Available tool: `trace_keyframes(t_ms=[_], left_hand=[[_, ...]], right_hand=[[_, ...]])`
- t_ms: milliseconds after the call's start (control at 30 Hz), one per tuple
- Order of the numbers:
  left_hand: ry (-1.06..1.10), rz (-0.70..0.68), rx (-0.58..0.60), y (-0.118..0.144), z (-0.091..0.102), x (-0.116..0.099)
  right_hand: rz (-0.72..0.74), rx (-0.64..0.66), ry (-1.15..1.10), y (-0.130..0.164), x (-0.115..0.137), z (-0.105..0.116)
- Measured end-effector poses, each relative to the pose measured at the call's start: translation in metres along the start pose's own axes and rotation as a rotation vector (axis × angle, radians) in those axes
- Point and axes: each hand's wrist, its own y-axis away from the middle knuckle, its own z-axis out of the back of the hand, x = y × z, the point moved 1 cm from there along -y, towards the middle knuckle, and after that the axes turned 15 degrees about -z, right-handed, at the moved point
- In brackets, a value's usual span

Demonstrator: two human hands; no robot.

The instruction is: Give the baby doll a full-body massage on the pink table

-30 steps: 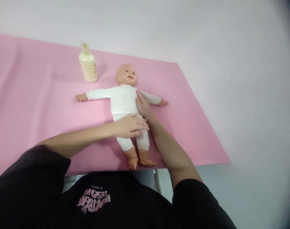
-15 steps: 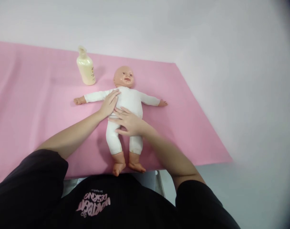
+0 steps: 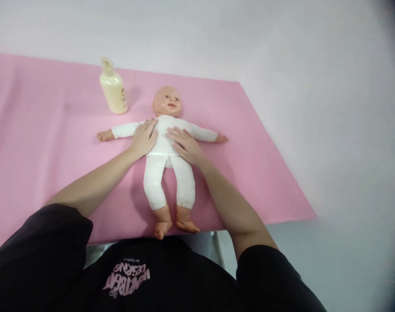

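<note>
A baby doll [image 3: 165, 138] in a white cloth suit lies on its back, head away from me, arms spread wide and bare feet towards me. My left hand [image 3: 144, 138] rests flat along the left side of its chest, fingers stretched out near the shoulder. On the right side of the chest lies my right hand [image 3: 187, 145], its fingers spread and pointing up and to the left. Both hands hold nothing. Between them the middle of the white torso shows.
A pink sheet [image 3: 249, 173] covers the table under the doll. Beyond the doll's arm on the left stands a pale yellow pump bottle [image 3: 114, 93]. A white wall [image 3: 197, 34] runs behind the table, and the table's near edge is close to my body.
My right hand has moved up from the doll's lower belly and hip to the right side of its chest. My left hand stays on the left side, shifted slightly outward.
</note>
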Motion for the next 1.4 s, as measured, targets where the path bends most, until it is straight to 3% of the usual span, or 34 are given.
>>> trace_keyframes(t_ms=[233, 400, 500, 700, 1100, 1300, 1400], left_hand=[[-0.094, 0.073, 0.060, -0.001, 0.009, -0.001], [-0.206, 0.070, 0.075, -0.001, 0.019, -0.003], [-0.269, 0.092, 0.047, -0.001, 0.025, 0.007], [-0.214, 0.165, -0.139, 0.001, 0.034, 0.038], [-0.230, 0.301, -0.289, 0.009, 0.063, 0.069], [-0.113, 0.476, -0.554, 0.011, 0.072, 0.066], [-0.021, 0.515, -0.682, 0.010, 0.077, 0.064]], right_hand=[[-0.321, -0.246, -0.030, -0.016, -0.051, -0.003], [-0.444, -0.372, 0.110, -0.015, -0.066, 0.005], [-0.487, -0.427, 0.146, -0.014, -0.071, 0.009], [-0.572, -0.555, 0.082, -0.012, -0.085, 0.013], [-0.879, -0.726, -0.190, -0.013, -0.120, 0.023], [-0.903, -0.880, -0.324, -0.022, -0.132, 0.029], [-0.912, -0.952, -0.520, -0.026, -0.138, 0.029]])
